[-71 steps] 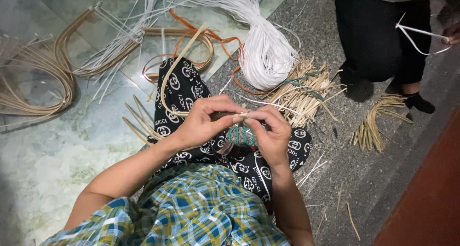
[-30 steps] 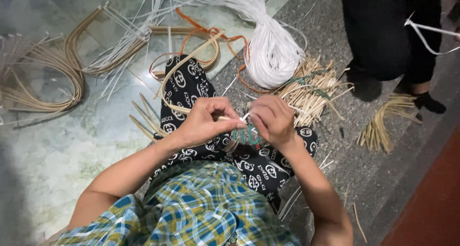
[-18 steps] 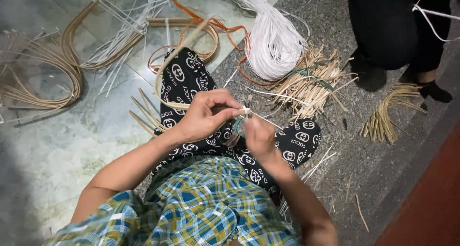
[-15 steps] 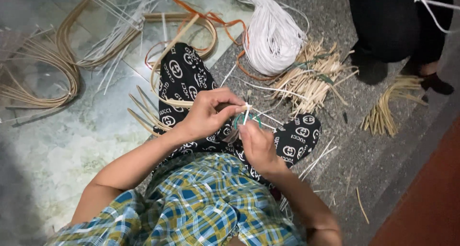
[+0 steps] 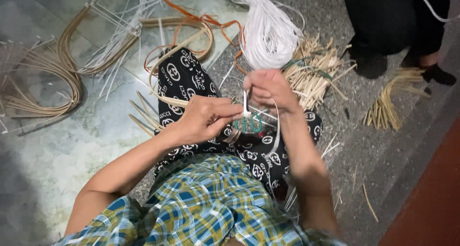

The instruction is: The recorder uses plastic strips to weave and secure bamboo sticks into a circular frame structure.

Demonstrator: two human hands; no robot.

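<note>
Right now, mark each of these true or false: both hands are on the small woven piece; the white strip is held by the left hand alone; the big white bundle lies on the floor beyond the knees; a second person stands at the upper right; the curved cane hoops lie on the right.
1. Both hands work at the small green woven piece. True: the left hand and the right hand meet over it.
2. The white strip is held by the left hand alone. False: the right hand pinches it from above.
3. The white bundle lies beyond the knees. True.
4. A second person stands at the upper right. True.
5. The cane hoops lie on the right. False: they lie on the left.
</note>
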